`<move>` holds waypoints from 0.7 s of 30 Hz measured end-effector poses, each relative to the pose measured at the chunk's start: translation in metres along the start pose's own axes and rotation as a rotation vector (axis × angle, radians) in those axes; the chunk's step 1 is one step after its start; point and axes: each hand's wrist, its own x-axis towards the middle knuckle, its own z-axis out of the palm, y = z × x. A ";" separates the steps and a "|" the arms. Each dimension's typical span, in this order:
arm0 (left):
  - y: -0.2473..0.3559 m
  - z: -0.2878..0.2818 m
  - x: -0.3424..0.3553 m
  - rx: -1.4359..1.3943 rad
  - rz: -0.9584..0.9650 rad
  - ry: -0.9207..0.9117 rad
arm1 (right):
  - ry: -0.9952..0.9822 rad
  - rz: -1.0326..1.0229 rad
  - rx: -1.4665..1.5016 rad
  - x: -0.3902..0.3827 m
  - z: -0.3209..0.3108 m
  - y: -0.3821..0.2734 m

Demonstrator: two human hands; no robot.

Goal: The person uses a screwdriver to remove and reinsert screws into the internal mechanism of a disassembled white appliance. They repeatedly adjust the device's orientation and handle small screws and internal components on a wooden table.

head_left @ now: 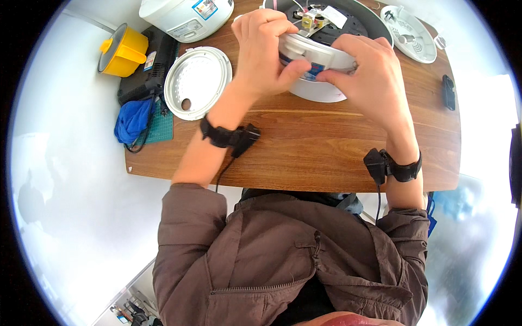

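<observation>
A white curved part (pixel 315 54) of an appliance is held above the far side of a wooden table (pixel 304 141), near the top middle of the view. Clock directions are taken from this part, with six o'clock toward the wearer. Its long axis runs slantwise, from between nine and ten o'clock to between three and four. Its front, marked by a blue patch (pixel 314 70), is pointed roughly toward six o'clock.

The part is gripped at its nine o'clock end by the left hand (pixel 265 49) and between three and four by the right hand (pixel 372 73); on both, the thumb is pressed to the near face and the fingers are curled over the top. Just below, at six o'clock, a white curved surface (pixel 321 93) is seen; whether it belongs to the part cannot be told.

At one o'clock, just behind, an opened appliance body (pixel 383 27) is set, its wiring exposed. The step in hand seems to be the handling of the part at this body; whether it is being fitted or freed cannot be told. An even, two-handed hold would seem to be called for next, with loose wires kept clear.

Farther out, a white vented plate (pixel 418 41) is placed between two and three o'clock, and a round white lid (pixel 198 81) between eight and nine.
</observation>
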 end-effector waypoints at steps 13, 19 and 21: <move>-0.001 -0.039 0.023 -0.082 0.003 -0.377 | -0.041 0.015 0.094 -0.011 -0.015 0.019; -0.004 -0.023 0.003 -0.090 0.078 -0.329 | -0.090 -0.096 0.011 -0.021 -0.016 0.017; -0.002 -0.018 0.003 -0.120 0.082 -0.309 | -0.061 -0.116 -0.080 -0.023 -0.015 0.013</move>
